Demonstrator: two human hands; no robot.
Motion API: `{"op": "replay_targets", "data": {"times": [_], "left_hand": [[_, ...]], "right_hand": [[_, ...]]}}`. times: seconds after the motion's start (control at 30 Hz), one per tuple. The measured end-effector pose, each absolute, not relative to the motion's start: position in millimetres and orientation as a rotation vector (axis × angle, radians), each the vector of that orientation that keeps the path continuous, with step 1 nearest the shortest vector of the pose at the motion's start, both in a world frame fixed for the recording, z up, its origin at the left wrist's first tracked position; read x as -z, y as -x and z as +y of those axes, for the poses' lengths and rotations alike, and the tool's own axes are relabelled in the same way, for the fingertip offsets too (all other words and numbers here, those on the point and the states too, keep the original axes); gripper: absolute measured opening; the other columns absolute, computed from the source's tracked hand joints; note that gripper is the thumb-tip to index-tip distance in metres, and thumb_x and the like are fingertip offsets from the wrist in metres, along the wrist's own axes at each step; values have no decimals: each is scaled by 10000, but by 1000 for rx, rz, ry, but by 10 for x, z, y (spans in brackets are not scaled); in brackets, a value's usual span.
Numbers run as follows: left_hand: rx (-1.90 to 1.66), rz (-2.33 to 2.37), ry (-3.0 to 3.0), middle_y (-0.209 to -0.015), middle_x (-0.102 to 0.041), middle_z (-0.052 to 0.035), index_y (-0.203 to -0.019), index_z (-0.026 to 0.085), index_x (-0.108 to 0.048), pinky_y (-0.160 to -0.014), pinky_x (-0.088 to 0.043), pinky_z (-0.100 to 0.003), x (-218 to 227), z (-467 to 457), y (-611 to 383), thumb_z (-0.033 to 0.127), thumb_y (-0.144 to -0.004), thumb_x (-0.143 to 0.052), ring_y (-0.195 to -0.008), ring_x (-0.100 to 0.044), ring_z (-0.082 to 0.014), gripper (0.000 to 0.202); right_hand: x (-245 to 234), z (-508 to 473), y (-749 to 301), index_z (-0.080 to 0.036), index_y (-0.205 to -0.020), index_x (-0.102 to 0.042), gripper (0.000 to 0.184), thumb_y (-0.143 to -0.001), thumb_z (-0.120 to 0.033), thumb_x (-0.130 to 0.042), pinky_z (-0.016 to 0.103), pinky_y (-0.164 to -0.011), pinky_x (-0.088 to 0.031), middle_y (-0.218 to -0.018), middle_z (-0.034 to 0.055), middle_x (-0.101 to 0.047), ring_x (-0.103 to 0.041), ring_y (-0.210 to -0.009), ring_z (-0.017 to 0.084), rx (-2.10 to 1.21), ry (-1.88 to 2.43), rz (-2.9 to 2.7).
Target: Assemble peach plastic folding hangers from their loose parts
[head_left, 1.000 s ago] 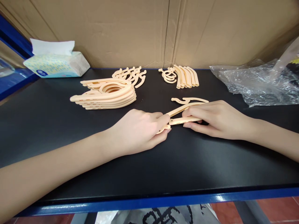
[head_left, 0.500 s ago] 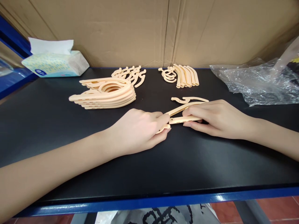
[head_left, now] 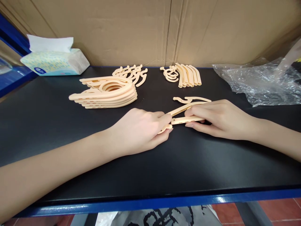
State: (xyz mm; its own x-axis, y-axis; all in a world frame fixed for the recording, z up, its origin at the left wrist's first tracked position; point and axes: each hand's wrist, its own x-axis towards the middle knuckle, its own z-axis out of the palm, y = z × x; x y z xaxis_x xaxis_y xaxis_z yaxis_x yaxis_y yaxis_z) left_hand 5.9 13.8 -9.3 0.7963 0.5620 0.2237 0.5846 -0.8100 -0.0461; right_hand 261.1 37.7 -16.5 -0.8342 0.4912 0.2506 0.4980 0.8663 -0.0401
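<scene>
My left hand (head_left: 147,130) is closed on a cream plastic hanger hook (head_left: 166,128), mostly covered by the fingers. Between thumb and fingers, my right hand (head_left: 215,121) grips a slotted hanger arm (head_left: 184,120), whose left end meets the left fingertips. Just behind it lies a second hanger arm (head_left: 181,108), partly under both hands; whether it is joined to the first I cannot tell. A loose curved hook piece (head_left: 189,99) rests on the black table beyond my right hand.
A stack of cream hangers (head_left: 105,94) lies at left, with several hooks (head_left: 129,73) behind it. Hanger arms (head_left: 189,75) and more hooks (head_left: 171,74) sit at the back. A tissue pack (head_left: 55,61) stands far left; clear plastic (head_left: 261,81) lies right. Cardboard (head_left: 117,31) backs the table.
Both hands keep their hold on the hanger pieces in nearly the same place. The whole view has shifted very slightly.
</scene>
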Motion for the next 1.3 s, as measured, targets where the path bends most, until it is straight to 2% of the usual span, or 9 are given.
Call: {"op": "replay_targets", "data": {"times": [0.37, 0.53, 0.6, 0.7, 0.8, 0.9, 1.1, 1.3], "left_hand": [[267, -957, 2882, -684, -559, 34, -770, 185, -495, -463, -188, -270, 85, 124, -61, 256, -962, -453, -498, -487, -137, 209], [313, -1019, 2983, -652, -513, 46, -739, 193, -453, -477, -203, -262, 67, 150, -59, 348, -980, -453, -488, -466, -125, 287], [415, -1077, 3040, -600, -466, 57, -707, 196, -427, -482, -211, -253, 59, 155, -63, 367, -995, -421, -468, -444, -112, 335], [546, -1185, 3029, -569, -439, 59, -698, 197, -414, -498, -228, -246, 55, 152, -61, 330, -1005, -364, -477, -450, -106, 339], [708, -1207, 2936, -549, -403, 65, -699, 202, -378, -492, -224, -240, 64, 145, -52, 297, -990, -341, -458, -417, -100, 308], [803, -1184, 2867, -544, -369, 73, -722, 211, -348, -477, -223, -234, 67, 144, -47, 266, -962, -348, -439, -378, -96, 246], [686, -1242, 2777, -603, -421, 58, -763, 216, -352, -498, -275, -229, 34, 141, -71, 210, -916, -400, -496, -411, -107, 160], [623, -1212, 2788, -585, -425, 67, -768, 218, -368, -486, -268, -231, 91, 155, -77, 198, -913, -431, -479, -431, -112, 159]], "right_hand": [[157, 376, -2590, -201, -945, -538, 190, -1009, -345, -432, 250, -586, -373, -864, -5, -664, -613, -695, 124, 56, 765, -2793], [142, 371, -2591, -197, -927, -541, 198, -1007, -343, -434, 257, -575, -388, -855, 4, -667, -612, -676, 130, 47, 765, -2799], [141, 369, -2595, -196, -966, -555, 174, -1002, -331, -450, 256, -597, -414, -897, 11, -683, -637, -721, 136, 25, 753, -2794], [141, 366, -2600, -201, -1051, -572, 148, -987, -304, -488, 258, -710, -465, -1010, 29, -700, -668, -873, 155, 10, 684, -2750], [139, 365, -2598, -204, -1065, -584, 139, -977, -275, -505, 265, -765, -478, -1014, 37, -691, -658, -932, 167, 43, 626, -2718], [142, 365, -2597, -202, -1045, -591, 131, -976, -264, -498, 256, -704, -479, -957, 37, -680, -650, -887, 168, 90, 613, -2721], [136, 343, -2607, -207, -1064, -592, 129, -968, -256, -522, 249, -708, -499, -987, 29, -719, -686, -850, 147, 219, 552, -2666], [82, 295, -2577, -176, -960, -619, 95, -957, -242, -551, 242, -619, -467, -771, 4, -706, -651, -663, 127, 543, 453, -2583]]}}
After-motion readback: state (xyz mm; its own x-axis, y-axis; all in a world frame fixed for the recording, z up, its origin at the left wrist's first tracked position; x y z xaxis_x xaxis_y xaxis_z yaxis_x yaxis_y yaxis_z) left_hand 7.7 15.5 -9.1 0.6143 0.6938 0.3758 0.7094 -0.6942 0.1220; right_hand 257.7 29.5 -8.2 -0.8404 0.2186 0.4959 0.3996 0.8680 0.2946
